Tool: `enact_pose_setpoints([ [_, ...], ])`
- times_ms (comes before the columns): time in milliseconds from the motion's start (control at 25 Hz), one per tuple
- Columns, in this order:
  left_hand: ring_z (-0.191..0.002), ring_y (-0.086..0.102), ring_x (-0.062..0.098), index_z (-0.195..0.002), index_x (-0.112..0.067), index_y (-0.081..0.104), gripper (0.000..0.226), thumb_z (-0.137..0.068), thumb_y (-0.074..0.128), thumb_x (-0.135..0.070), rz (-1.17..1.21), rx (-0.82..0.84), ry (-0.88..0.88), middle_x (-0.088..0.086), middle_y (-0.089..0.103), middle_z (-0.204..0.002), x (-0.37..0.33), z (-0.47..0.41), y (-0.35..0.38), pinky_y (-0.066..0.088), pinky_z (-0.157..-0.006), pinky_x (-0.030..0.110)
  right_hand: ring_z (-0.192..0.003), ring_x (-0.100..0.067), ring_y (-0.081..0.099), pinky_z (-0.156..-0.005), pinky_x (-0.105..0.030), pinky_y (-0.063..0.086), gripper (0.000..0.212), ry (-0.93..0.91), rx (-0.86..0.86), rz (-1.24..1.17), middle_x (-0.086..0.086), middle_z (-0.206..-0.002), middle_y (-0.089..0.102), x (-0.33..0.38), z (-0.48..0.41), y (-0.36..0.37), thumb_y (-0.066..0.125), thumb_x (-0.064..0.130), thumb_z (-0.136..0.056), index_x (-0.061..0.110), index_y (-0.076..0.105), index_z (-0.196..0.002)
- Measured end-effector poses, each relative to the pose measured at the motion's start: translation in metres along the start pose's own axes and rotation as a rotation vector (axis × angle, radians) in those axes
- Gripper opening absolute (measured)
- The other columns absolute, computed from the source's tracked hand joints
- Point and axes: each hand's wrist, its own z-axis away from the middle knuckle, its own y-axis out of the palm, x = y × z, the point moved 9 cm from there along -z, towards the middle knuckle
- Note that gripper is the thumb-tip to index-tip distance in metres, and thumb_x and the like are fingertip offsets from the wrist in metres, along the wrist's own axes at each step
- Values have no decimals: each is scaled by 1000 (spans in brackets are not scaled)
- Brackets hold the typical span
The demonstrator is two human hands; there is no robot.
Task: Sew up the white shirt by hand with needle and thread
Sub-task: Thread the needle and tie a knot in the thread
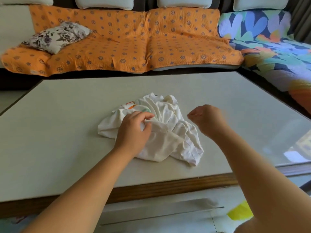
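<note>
The white shirt [168, 137] lies crumpled in the middle of the pale table [67, 132], with a bit of coloured print showing at its far left. My left hand [133, 132] rests on the shirt's left side and pinches a fold of the cloth. My right hand [207, 120] hovers just right of the shirt, fingers curled together and slightly blurred. A thin dark thread [180, 127] lies on the cloth between the hands. The needle is too small to make out, so I cannot tell whether my right hand pinches it.
An orange patterned sofa [127, 44] runs behind the table, with a floral pillow [57, 37] on its left. A multicoloured cover [269, 47] drapes the seat at right. The table's wooden front edge [168, 185] is near me. Something yellow [240, 212] lies low right.
</note>
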Motion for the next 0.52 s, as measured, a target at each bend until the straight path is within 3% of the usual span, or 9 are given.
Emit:
enact_pose_setpoints([
  [120, -116, 52, 23, -115, -17, 70, 32, -86, 55, -20, -130, 3, 88, 1, 66, -118, -1, -7, 16, 30, -102, 18, -100, -23, 57, -72, -32, 48, 13, -84, 94, 92, -4, -93, 69, 6, -14, 31, 63, 25, -88, 19, 75, -86],
  [240, -119, 53, 24, -118, -19, 68, 45, -84, 44, -38, -188, 59, 109, -1, 65, -122, 5, -13, 28, 34, -104, 27, -105, -20, 47, -74, -27, 37, 15, -166, 157, 257, 0, -98, 57, 12, -24, 47, 65, 34, -89, 23, 74, -95],
  [360, -121, 53, 23, -119, -23, 67, 52, -80, 44, -48, -252, 125, 99, -4, 64, -124, 21, -14, 33, 34, -104, 29, -99, -20, 47, -76, -27, 39, 17, -171, 219, 313, -1, -97, 56, 11, -31, 58, 65, 31, -88, 19, 74, -95],
  [520, -116, 54, 20, -107, -25, 72, 53, -76, 44, -58, -303, 179, 84, -6, 64, -117, 37, -12, 33, 35, -101, 26, -85, -22, 59, -70, -31, 49, 15, -146, 250, 290, -2, -88, 66, 11, -31, 55, 62, 24, -88, 16, 74, -91],
])
